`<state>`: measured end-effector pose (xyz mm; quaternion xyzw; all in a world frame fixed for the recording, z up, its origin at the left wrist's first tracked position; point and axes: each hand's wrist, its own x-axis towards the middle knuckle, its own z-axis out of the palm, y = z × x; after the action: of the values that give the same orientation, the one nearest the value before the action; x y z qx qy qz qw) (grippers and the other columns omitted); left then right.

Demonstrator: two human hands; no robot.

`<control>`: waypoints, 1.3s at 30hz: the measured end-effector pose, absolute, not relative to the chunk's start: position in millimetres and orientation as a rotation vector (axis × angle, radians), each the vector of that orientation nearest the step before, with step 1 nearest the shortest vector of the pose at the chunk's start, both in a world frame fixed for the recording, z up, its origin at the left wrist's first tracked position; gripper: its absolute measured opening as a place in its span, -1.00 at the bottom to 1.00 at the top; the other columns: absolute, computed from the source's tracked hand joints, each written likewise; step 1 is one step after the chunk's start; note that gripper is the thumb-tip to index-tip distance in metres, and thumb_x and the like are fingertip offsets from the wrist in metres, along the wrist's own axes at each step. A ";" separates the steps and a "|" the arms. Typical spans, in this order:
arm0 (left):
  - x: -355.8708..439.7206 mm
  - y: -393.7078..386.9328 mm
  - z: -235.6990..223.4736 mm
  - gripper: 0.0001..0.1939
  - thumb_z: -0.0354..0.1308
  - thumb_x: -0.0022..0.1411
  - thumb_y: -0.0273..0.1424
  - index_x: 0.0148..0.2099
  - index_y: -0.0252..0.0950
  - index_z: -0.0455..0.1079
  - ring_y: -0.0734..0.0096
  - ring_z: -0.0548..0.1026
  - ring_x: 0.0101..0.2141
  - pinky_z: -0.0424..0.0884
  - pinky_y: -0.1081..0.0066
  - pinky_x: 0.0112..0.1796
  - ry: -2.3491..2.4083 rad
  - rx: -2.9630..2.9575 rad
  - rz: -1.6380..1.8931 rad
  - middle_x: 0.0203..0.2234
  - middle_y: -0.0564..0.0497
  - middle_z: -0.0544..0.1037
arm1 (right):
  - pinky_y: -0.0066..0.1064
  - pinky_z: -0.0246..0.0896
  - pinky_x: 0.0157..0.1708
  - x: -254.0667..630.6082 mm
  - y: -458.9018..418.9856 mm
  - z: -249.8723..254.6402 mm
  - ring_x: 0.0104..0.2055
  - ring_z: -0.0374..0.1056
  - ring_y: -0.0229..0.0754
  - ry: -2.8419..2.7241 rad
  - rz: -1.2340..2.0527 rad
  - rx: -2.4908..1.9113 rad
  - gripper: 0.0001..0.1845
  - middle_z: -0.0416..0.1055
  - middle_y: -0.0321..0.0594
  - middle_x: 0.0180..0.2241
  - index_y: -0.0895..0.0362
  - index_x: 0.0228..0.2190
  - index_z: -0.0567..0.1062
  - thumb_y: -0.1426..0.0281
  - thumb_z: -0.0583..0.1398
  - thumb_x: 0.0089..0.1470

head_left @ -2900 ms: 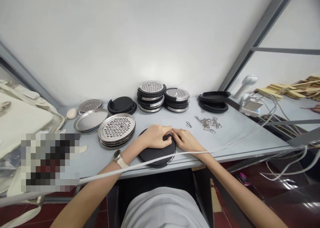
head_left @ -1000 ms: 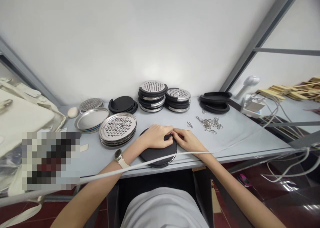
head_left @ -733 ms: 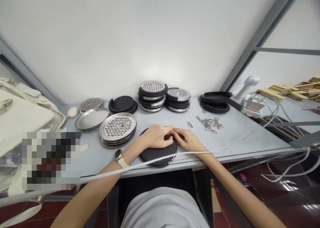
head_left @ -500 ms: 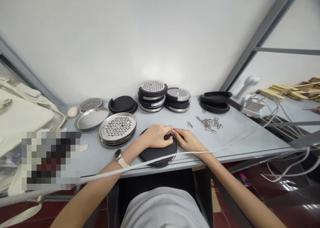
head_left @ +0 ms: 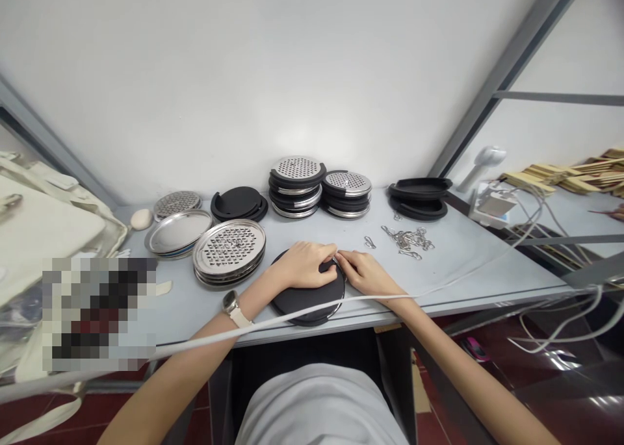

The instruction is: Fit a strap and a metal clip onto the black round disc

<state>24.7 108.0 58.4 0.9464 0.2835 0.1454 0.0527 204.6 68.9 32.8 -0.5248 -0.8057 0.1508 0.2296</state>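
Note:
A black round cover (head_left: 308, 302), with a shiny metal edge on its right side, lies at the front of the grey table. My left hand (head_left: 311, 265) is closed over its far part, thumb and fingers gripping near the rim. Against the far right rim, my right hand (head_left: 359, 268) pinches with its fingertips close to those of the left. Whatever is between the right fingertips is too small to make out. To the left are stacked round metal grater discs (head_left: 229, 247). A small pile of wire clips (head_left: 409, 238) lies to the right, with one loose clip (head_left: 370, 242) nearer the hands.
Two stacks of grater discs in black covers (head_left: 297, 185) (head_left: 347, 191) stand by the wall. Black covers lie at left (head_left: 238, 203) and right (head_left: 419, 198). Plain metal plates (head_left: 179, 230) are at left. A white cable (head_left: 370, 297) crosses above my forearms.
Both hands stay in nearly the same place on the black cover. The view has shifted very slightly.

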 end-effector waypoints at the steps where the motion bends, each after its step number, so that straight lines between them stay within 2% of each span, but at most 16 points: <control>1: 24.8 108.1 58.5 -0.90 0.03 0.17 -0.33 -0.36 -0.23 0.20 0.42 0.36 -0.54 0.07 0.41 -0.52 0.862 2.878 0.441 -0.53 0.11 0.43 | -0.45 0.08 -0.39 204.5 69.0 32.7 -0.44 0.34 -0.21 -2.217 0.409 -1.449 -0.61 0.48 -0.14 -0.45 0.18 -0.42 0.46 0.38 -0.10 0.25; 31: 25.8 107.0 58.8 -0.90 0.02 0.18 -0.32 -0.34 -0.24 0.24 0.41 0.37 -0.53 0.07 0.41 -0.52 0.884 2.887 0.415 -0.51 0.09 0.45 | -0.46 0.06 -0.40 204.5 69.5 31.7 -0.43 0.37 -0.21 -2.229 0.375 -1.472 -0.63 0.50 -0.13 -0.44 0.18 -0.43 0.47 0.40 -0.07 0.23; 39: 26.2 107.4 57.6 -0.89 0.01 0.17 -0.33 -0.36 -0.23 0.20 0.42 0.36 -0.54 0.05 0.41 -0.52 0.855 2.886 0.454 -0.53 0.10 0.43 | -0.46 0.07 -0.40 203.3 69.5 33.0 -0.43 0.37 -0.20 -2.221 0.384 -1.498 -0.63 0.51 -0.12 -0.43 0.19 -0.41 0.48 0.40 -0.08 0.23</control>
<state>26.2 107.4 57.6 0.9470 0.2806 0.1488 0.0485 203.3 69.5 33.0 -0.5404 -0.8012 0.1386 0.2161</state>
